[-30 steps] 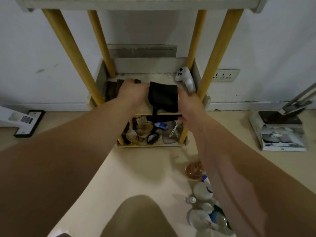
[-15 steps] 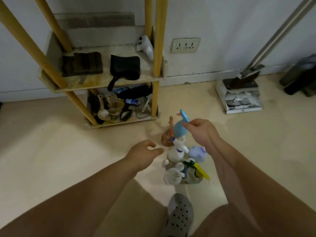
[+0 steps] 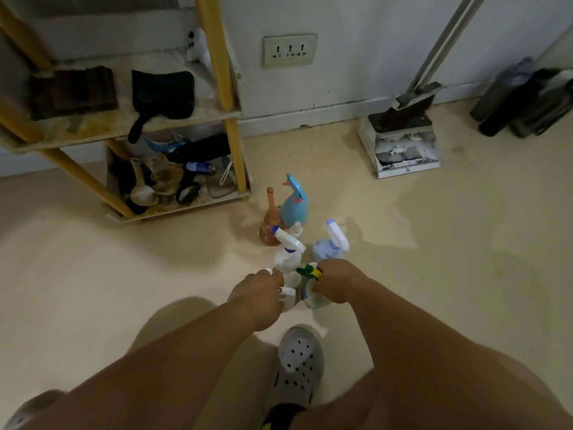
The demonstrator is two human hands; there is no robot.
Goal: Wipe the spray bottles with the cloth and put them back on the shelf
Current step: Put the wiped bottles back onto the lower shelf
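Head view, the only one. A second back, up at the shelf (image 3: 186, 114) with both hands on the black cloth (image 3: 162, 93); half a second back, hovering loose-fingered over the bottles; now down on the floor cluster and gripping. Left behind, folded on the middle board: the black cloth, beside a brown cloth (image 3: 73, 93) and well apart from either hand. Means, most likely, fetching bottles first and wiping afterwards; no wiping begun, nothing yet put back. Left hand (image 3: 259, 290): fingers curled tight, apparently round the head of a small white bottle (image 3: 286, 292), with the nozzle poking out past the knuckles. Right hand (image 3: 338, 285): closed round the neck of the green-and-yellow-triggered bottle (image 3: 313, 301), with the trigger showing just beside the thumb. Standing untouched just beyond: a white spray bottle (image 3: 286, 254), a pale blue bottle (image 3: 328, 248), a bird-shaped blue bottle (image 3: 293, 206) and an amber bottle (image 3: 269, 229), all upright on the floor near the shelf's foot.
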